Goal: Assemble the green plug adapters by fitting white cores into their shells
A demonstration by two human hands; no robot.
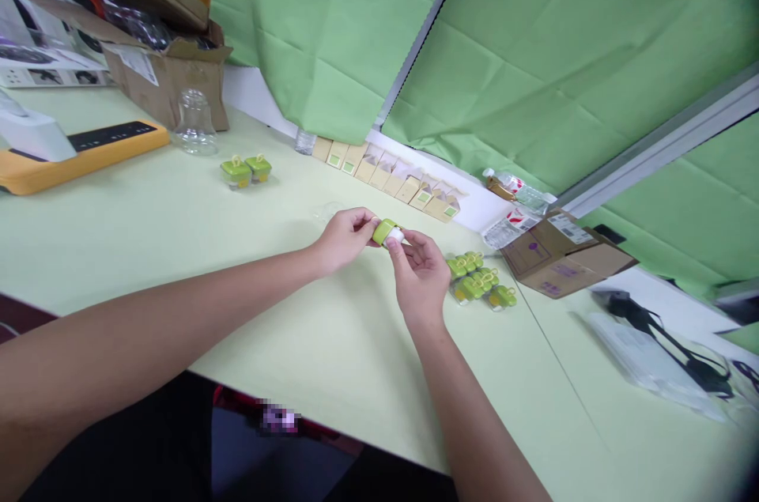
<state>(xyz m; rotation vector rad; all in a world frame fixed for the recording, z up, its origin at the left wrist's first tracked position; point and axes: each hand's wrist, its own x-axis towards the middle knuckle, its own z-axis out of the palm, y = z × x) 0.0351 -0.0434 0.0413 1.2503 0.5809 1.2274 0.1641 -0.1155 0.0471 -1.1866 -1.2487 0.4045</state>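
Note:
Above the middle of the table, both hands hold a small green lid [384, 230]. My left hand [349, 239] pinches its far left side, where a thin loop partly shows between the fingertips. My right hand [422, 271] grips a white piece [395, 235] at the lid's open side, thumb in front and fingers behind. Whether the white piece is seated in the lid I cannot tell. Just behind my left hand lies a clear, see-through cup [328, 211], faint against the table. Right of my right hand stand several small clear tubs with green lids and yellow loops [474, 281].
Two more green-lidded tubs [246, 170] sit at the left, near a clear plastic bottle [195, 122] and a yellow power strip [88, 154]. A row of small cardboard boxes [385, 176] lines the back edge. Cartons [560, 253], plastic bags and a black cable [664, 340] lie at right.

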